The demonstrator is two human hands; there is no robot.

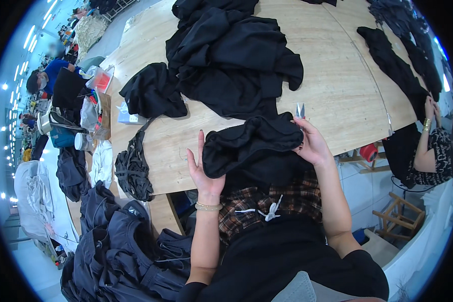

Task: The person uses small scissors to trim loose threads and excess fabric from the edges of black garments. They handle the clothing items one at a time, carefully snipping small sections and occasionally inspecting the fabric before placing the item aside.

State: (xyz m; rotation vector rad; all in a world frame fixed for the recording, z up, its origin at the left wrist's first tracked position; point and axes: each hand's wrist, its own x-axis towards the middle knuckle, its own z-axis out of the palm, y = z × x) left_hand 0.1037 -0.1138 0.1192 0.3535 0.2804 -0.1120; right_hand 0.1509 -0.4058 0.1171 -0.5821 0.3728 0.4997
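Observation:
A black garment piece [254, 143] with a wide, curved opening is held up between my hands, at the near edge of the table and over my lap. My left hand [206, 176] supports its left side, thumb and fingers stretched apart, partly behind the cloth. At the other side, my right hand [314, 143] closes around small metal thread snips [300, 110], whose blades point away from me. The same hand also touches the garment's right edge; the handles of the snips are mostly hidden.
A large pile of black garments [231, 55] lies on the wooden table [332, 75]. Dark clothes [121, 251] are heaped at my left, near a bundle of black strips [133, 168]. At right, a co-worker's hand [429, 108] touches dark cloth, above a wooden stool [400, 216].

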